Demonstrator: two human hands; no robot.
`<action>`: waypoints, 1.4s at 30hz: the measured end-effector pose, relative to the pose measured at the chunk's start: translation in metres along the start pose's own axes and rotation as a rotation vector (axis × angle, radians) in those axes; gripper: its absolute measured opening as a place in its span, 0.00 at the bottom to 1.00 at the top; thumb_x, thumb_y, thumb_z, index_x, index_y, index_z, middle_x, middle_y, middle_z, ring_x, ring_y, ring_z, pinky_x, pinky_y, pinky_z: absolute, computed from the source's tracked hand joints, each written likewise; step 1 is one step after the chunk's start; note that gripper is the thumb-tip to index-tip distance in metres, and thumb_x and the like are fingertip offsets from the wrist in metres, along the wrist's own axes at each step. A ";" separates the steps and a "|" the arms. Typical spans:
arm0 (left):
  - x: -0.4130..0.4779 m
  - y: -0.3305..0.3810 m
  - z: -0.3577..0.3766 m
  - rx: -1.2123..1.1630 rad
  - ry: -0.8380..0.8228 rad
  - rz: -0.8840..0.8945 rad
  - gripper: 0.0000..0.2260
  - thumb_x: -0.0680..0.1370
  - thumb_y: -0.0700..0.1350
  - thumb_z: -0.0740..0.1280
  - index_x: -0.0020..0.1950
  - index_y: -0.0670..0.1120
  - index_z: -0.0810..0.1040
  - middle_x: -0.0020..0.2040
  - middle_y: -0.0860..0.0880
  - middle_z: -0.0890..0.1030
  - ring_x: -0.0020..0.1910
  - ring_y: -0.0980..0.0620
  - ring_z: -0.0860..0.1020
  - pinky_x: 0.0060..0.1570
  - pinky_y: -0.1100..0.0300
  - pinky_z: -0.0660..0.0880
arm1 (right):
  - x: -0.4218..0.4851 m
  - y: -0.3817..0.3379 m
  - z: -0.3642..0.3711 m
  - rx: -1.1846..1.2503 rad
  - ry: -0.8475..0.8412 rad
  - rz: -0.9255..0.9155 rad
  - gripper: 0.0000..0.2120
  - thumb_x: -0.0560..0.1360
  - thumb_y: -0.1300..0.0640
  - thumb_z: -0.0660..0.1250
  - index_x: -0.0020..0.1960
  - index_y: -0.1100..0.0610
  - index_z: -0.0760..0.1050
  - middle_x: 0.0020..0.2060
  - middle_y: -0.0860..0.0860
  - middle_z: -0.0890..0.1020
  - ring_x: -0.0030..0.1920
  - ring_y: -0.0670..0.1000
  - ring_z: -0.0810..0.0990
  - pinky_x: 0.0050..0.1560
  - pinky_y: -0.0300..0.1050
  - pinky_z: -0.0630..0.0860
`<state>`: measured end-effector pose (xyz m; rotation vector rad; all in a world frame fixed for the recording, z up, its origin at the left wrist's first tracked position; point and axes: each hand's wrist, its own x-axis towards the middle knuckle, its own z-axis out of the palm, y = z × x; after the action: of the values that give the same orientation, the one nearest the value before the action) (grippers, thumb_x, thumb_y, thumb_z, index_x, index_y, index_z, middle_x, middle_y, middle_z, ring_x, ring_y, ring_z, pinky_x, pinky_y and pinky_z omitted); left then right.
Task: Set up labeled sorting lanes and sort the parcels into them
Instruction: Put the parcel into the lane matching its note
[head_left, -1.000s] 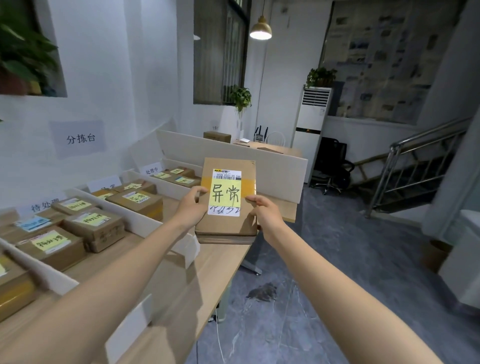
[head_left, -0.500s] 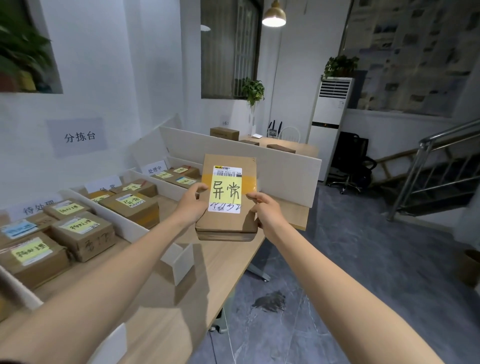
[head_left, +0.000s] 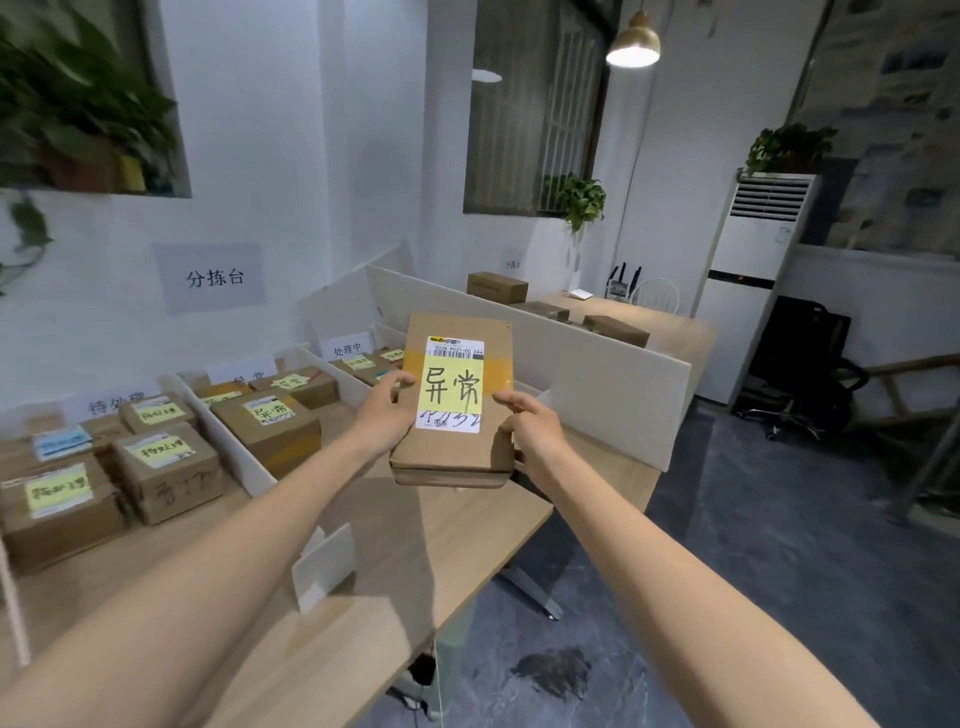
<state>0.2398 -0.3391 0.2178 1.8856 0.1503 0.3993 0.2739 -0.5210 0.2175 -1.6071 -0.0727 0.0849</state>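
I see white walls (head_left: 270, 130), a barred window (head_left: 535, 114) with a plant (head_left: 577, 200) at its sill, a lit pendant lamp (head_left: 632, 48), a standing air conditioner (head_left: 753, 306), a black chair (head_left: 802, 358) and grey floor (head_left: 779, 561).

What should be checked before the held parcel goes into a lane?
1. Grip: left hand and right hand hold the parcel by its side edges: ok.
2. Label: its yellow note faces the camera and reads 异常: ok.
3. Target lane: boxes in the middle lane carry 异常 notes, though the lane sign is partly hidden: ok.
4. Free room in that lane: the left arm hides its near end: cannot tell.
5. Clearance: the parcel is held above the table, not resting on it: ok.
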 end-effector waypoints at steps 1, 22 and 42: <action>0.002 0.001 0.004 -0.007 0.007 -0.006 0.18 0.76 0.42 0.69 0.64 0.46 0.69 0.63 0.45 0.73 0.51 0.50 0.75 0.46 0.56 0.78 | 0.006 0.000 -0.002 -0.005 -0.014 -0.004 0.25 0.73 0.74 0.52 0.59 0.55 0.77 0.61 0.50 0.75 0.64 0.52 0.72 0.61 0.47 0.72; 0.173 -0.040 0.001 -0.021 0.069 -0.107 0.15 0.77 0.37 0.66 0.61 0.48 0.68 0.53 0.44 0.77 0.44 0.47 0.80 0.46 0.53 0.78 | 0.198 0.002 0.053 -0.002 -0.139 0.039 0.23 0.74 0.73 0.52 0.59 0.55 0.76 0.49 0.47 0.75 0.43 0.44 0.74 0.39 0.40 0.73; 0.315 -0.148 -0.054 -0.028 0.204 -0.281 0.14 0.76 0.34 0.64 0.51 0.54 0.72 0.62 0.44 0.76 0.57 0.43 0.77 0.56 0.43 0.76 | 0.381 0.056 0.184 -0.058 -0.289 0.129 0.22 0.71 0.71 0.53 0.45 0.49 0.78 0.48 0.52 0.83 0.47 0.52 0.80 0.40 0.42 0.74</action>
<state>0.5285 -0.1467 0.1589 1.7617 0.5375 0.3967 0.6345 -0.3023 0.1508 -1.6467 -0.1962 0.4187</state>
